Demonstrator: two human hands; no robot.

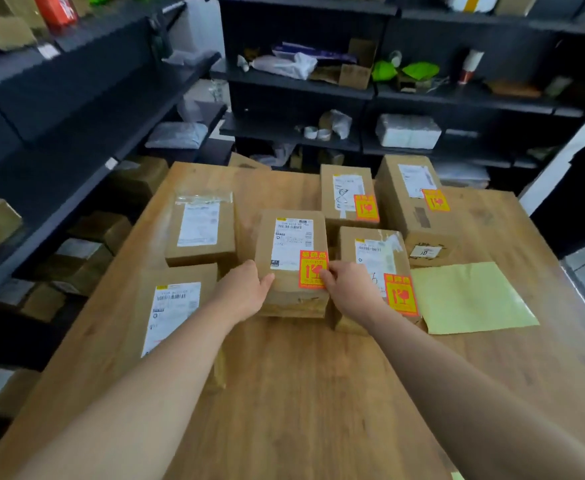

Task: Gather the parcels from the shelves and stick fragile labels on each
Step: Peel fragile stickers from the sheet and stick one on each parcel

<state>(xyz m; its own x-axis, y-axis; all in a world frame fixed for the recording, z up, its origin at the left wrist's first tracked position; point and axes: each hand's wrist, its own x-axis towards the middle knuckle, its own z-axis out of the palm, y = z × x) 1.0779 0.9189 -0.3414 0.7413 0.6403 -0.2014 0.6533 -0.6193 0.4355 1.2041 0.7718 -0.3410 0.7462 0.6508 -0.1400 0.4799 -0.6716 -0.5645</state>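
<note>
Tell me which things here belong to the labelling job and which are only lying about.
Job: middle parcel, held by left hand; its fragile label, pressed by right hand; three labelled parcels; two unlabelled parcels; yellow sheet.
Lying about: tape rolls, green bags, white wrapped block on the shelves.

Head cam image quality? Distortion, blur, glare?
Head view: wide-angle bowing along the shelves, which look dim, soft and blocky; centre parcel and its fragile label sharpest, print illegible; mild glare on clear tape atop the back-left parcel.
</note>
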